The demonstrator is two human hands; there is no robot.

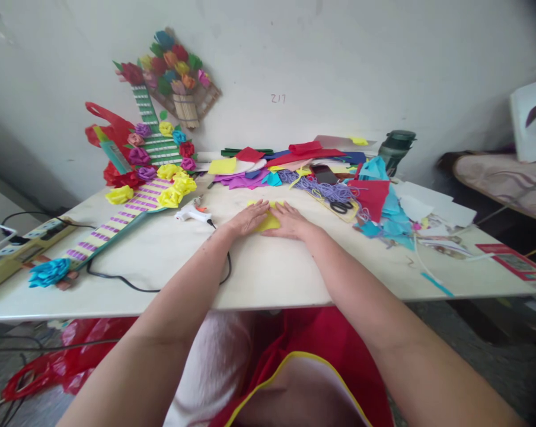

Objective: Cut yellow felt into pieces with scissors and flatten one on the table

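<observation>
A small yellow piece of paper [268,222] lies on the white table [259,273], partly covered by both my hands. My left hand [251,218] rests flat on its left side, with the fingers stretched out. On its right side lies my right hand [290,220], palm down and fingers apart. The fingertips of the two hands come close together over the paper's upper part. To the left of my left hand is a white glue gun [192,212] with a black cord.
A guitar shape with paper flowers [139,193] lies at the left, near a power strip [23,249]. Coloured papers [245,166], purple strips [315,185], black scissors [340,207] and a dark green bottle [396,149] are along the back and right. Blue paper [395,216] lies at the right.
</observation>
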